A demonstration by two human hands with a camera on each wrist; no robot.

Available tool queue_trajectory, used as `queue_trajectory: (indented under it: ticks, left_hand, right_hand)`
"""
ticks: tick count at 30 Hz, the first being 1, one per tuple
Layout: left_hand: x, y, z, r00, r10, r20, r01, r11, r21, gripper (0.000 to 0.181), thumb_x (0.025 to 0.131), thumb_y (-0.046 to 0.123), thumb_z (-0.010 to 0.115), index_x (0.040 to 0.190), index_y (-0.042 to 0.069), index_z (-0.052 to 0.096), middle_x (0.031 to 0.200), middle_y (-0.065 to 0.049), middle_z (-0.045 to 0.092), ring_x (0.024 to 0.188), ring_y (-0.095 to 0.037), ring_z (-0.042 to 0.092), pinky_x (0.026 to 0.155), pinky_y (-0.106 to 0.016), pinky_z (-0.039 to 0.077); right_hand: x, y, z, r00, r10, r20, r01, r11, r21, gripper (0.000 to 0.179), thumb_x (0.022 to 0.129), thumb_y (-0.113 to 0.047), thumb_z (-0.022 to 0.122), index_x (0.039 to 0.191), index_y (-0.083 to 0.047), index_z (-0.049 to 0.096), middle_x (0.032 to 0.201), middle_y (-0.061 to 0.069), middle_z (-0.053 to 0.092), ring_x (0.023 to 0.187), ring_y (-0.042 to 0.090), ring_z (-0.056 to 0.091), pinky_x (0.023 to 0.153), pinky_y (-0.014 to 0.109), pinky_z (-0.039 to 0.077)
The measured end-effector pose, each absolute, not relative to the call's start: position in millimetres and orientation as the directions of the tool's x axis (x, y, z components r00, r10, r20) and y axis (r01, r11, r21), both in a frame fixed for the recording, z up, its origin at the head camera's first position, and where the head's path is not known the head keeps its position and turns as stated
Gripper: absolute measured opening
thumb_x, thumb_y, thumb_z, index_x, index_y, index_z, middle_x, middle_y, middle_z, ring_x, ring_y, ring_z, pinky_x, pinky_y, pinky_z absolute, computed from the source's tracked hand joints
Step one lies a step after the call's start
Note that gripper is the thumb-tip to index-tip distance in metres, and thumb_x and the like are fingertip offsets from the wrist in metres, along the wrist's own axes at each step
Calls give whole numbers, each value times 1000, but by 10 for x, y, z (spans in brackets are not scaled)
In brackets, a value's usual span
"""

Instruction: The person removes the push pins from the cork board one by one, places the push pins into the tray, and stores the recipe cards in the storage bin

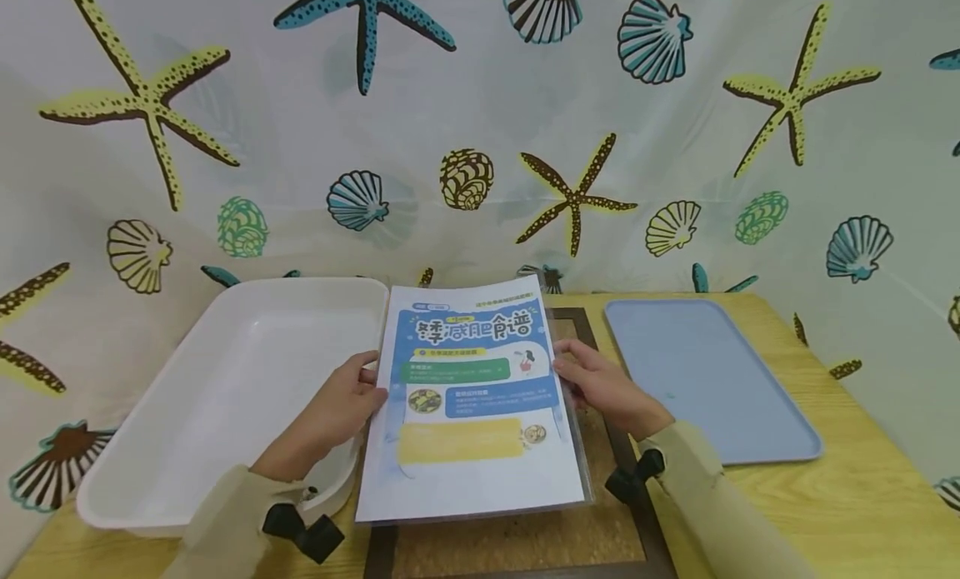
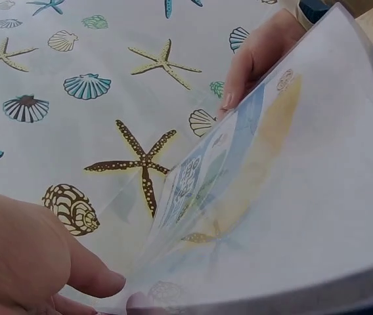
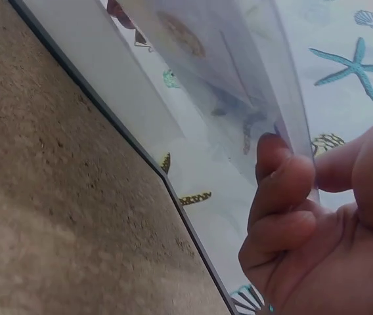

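Both hands hold up a laminated sheet [image 1: 480, 479] printed in blue, green and yellow with Chinese lettering. My left hand [image 1: 341, 400] pinches its left edge, thumb on the printed face. The right edge is gripped by my right hand [image 1: 603, 387]. In the right wrist view, the curled fingers [image 3: 285, 187] press the sheet's back against the thumb. A clear margin shows along the sheet's border. Under the sheet lies a dark-framed cork board [image 1: 517, 550], its middle hidden by the sheet.
To the left stands a large white basin [image 1: 247, 379]. A light blue tray [image 1: 712, 379] lies at the right on the wooden table [image 1: 847, 512]. Behind the table hangs a curtain [image 1: 480, 87] printed with starfish and shells.
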State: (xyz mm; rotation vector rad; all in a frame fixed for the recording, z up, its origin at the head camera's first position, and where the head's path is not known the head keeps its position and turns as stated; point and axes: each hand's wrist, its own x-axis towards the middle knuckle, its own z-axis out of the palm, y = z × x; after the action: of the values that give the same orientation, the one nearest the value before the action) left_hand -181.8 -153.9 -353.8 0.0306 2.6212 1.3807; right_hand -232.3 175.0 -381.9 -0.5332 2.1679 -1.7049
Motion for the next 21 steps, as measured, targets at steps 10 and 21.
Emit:
queue_trajectory:
  ticks: [10, 21]
  left_hand:
    - [-1802, -1877, -3518, -975, 46, -216, -145, 605, 783, 70, 100, 24, 50, 150, -7, 13, 127, -27, 45, 102, -29, 54, 81, -31, 50]
    - [-1804, -2211, -3403, -963, 34, -267, -190, 621, 761, 76, 100, 40, 45, 152, -4, 10, 128, -25, 46, 101, -28, 52, 85, -31, 48]
  right_hand:
    - [-2369, 1438, -3769, -851, -525, -25, -121, 242, -963, 28, 106, -18, 33, 127, -1, 43, 85, 5, 56, 61, 14, 44, 56, 23, 34]
    - [-2405, 1135, -3737, -834, -552, -9, -126, 205, -971, 31, 105, -18, 35, 130, -2, 43, 89, 7, 61, 63, 14, 47, 57, 23, 38]
